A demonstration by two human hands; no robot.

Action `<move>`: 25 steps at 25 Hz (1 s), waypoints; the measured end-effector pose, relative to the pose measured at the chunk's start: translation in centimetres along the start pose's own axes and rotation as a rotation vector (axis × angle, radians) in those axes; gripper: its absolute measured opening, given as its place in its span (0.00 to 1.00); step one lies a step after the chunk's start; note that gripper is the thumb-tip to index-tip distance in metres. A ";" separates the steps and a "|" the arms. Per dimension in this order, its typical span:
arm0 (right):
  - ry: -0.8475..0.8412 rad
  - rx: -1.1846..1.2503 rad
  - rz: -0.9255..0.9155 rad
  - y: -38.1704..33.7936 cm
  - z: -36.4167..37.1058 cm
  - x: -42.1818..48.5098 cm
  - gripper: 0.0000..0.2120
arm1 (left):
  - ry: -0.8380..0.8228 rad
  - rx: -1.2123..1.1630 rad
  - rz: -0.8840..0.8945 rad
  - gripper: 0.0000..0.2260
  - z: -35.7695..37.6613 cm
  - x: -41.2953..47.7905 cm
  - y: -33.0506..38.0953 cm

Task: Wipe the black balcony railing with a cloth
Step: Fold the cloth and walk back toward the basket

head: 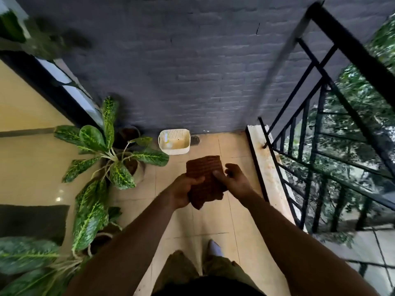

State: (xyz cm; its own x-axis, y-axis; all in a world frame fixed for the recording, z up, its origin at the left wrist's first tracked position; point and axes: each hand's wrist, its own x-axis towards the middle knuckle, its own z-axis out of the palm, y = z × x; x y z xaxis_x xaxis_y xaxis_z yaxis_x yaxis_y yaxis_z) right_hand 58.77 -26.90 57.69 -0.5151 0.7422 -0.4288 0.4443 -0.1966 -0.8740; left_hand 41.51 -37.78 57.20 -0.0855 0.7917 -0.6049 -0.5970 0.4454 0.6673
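I hold a brown knitted cloth (203, 176) in front of me, above the tiled balcony floor. My left hand (183, 191) grips its lower left part, with the thumb over the fabric. My right hand (232, 178) pinches its right edge with the thumb on top, while the other fingers curl loosely behind. The black balcony railing (350, 50) runs along the right side, from the far grey wall toward me, with thin bars (307, 124) below its thick top rail. Both hands are well left of the railing and do not touch it.
A pale concrete curb (269, 167) carries the railing's foot. A white plastic basket (174, 142) stands by the grey brick wall (192, 71). Potted plants with big spotted leaves (111, 154) line the left side. My foot (214, 248) stands on the beige tiles.
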 end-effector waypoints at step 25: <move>-0.239 0.271 0.457 -0.9 13.1 50.7 0.17 | 0.410 -0.112 -0.149 0.17 -26.5 41.1 16.4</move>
State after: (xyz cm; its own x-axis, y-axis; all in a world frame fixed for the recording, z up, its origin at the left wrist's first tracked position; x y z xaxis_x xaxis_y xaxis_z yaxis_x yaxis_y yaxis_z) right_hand 22.69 2.51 33.76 -0.4805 0.3841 -0.7884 0.4736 -0.6431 -0.6018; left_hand 7.09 -9.00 31.79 -0.2876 0.4809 -0.8282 -0.7073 0.4764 0.5223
